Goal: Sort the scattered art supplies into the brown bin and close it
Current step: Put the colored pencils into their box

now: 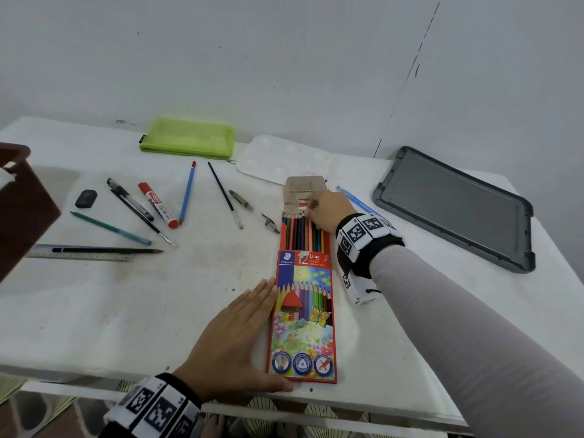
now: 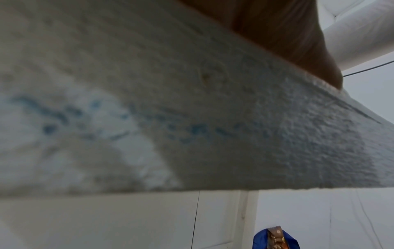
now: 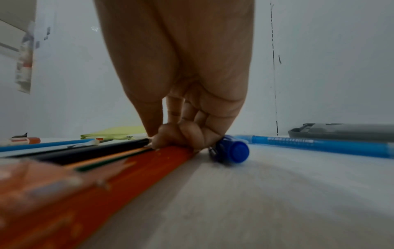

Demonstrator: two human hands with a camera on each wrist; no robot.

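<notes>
While the left hand [image 1: 235,338] lies flat with straight fingers against the near left edge of the pencil box [image 1: 305,308], the right hand [image 1: 328,210] works at the far, open end, fingers curled and pinched on a pencil tip beside the cardboard flap [image 1: 305,189]. Box and pencils run lengthwise straight away from the body, so anything sliding in travels along that line, toward the left hand. My guess: seating the pencils, then shutting the flap. Over at the far left edge waits the brown bin [image 1: 22,203], well apart; its grey lid [image 1: 455,207] lies to the right.
</notes>
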